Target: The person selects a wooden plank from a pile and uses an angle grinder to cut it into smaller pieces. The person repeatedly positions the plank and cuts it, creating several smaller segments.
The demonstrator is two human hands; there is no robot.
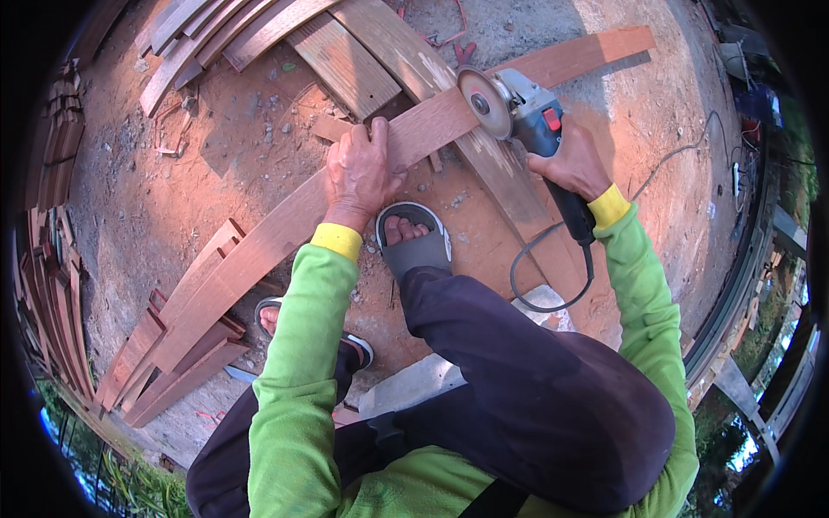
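A long reddish-brown wooden plank runs from the lower left to the upper right, resting across another board on the ground. My left hand is closed over the plank near its middle, fingers curled round its edge. In my right hand is an angle grinder, dark blue and black with a red switch and a grey metal head. Its round disc stands on edge at the plank, to the right of my left hand; whether it touches the wood I cannot tell.
Planks are stacked at the top left, at the lower left and along the left rim. The grinder's black cord loops beside my right forearm. My sandalled foot is close below the plank. Red-handled pliers lie beyond it.
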